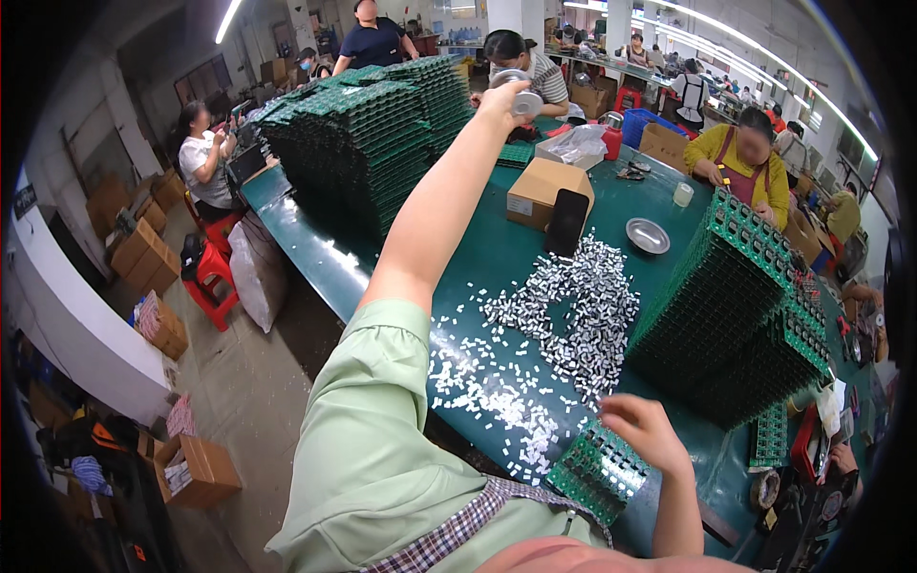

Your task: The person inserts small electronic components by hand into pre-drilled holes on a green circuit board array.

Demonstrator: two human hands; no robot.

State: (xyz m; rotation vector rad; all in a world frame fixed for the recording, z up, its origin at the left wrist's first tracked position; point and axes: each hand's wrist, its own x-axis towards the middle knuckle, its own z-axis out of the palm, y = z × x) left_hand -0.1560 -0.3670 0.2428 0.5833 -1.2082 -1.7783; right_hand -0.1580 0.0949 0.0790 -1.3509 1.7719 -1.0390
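Observation:
My left arm stretches far across the green table. At its end my left hand is closed on a shiny round metal dish, blurred and partly covered by the fingers. Low at the right, my right hand hovers at or rests on the upper edge of a green circuit board panel; I cannot tell whether it touches. Its fingers are loosely bent and apart, with nothing visible in them. Beyond that panel spreads a heap of small silver-white metal pieces, with more scattered toward me.
Tall stacks of green circuit boards stand at the back left and right. Between them are a cardboard box, a black phone, a metal bowl and a red bottle. A person in yellow works across the table.

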